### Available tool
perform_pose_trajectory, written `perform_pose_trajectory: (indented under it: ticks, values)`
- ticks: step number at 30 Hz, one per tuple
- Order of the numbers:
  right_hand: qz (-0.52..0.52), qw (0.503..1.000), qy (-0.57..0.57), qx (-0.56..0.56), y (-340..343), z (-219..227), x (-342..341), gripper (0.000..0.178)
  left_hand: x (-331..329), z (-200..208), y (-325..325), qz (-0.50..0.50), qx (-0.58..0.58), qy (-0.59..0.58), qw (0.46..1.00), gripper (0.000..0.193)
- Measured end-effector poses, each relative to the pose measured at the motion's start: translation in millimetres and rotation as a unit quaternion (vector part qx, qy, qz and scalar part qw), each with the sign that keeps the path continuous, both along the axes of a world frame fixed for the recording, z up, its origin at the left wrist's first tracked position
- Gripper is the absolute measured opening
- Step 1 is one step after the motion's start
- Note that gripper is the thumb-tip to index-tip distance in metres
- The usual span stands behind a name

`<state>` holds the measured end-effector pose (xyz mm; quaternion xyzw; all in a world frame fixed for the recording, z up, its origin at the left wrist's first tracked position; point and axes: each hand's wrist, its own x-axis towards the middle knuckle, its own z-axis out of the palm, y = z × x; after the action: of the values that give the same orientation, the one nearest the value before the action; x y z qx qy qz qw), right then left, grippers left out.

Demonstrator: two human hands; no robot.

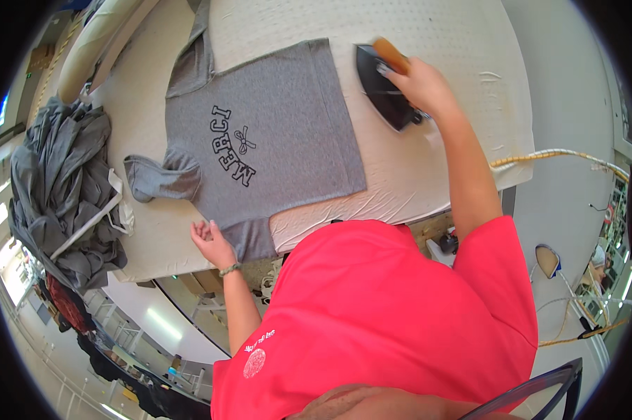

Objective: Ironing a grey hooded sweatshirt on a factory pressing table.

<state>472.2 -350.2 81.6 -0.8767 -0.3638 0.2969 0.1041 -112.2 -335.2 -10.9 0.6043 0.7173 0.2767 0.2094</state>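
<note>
A grey hooded sweatshirt with dark outlined lettering and a small bow print lies spread on a pale padded ironing table. Its hem points right, while the hood is at the left. To the right of the hem, my right hand is closed round the brown handle of a black iron. The iron is over the table cover, apart from the sweatshirt. My left hand is at the table's near edge beside the near sleeve, fingers loosely apart, holding nothing.
A heap of dark grey garments sits at the table's left end, with a white strip across it. A yellow-and-white hose runs from the right. Beyond it a second iron stands at the far right. A pale padded roll lies at the upper left.
</note>
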Motion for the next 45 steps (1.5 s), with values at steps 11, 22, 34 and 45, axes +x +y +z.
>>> perform_pose_trajectory:
  ticks: [11, 22, 34, 45]
  values:
    - [0.023, 0.965, -0.257, 0.056, -79.5, 16.2, 5.5, 0.039, 34.5, 29.6, -10.3, 0.146, -0.083, -0.234, 0.958, 0.036]
    - [0.45, 0.843, -0.046, 0.29, 69.0, 6.4, -220.8, 0.032, -19.2, 118.9, -267.8, 0.309, -0.106, -0.321, 0.889, 0.036]
    - [0.645, 0.762, -0.057, -0.005, 98.3, -51.0, -413.0, 0.03, -85.6, 107.3, -336.7, 0.369, -0.069, -0.336, 0.864, 0.035]
    - [0.278, 0.946, 0.135, 0.1, 76.1, -79.4, -478.9, 0.041, -242.9, 103.8, -296.5, 0.167, -0.097, -0.228, 0.954, 0.039]
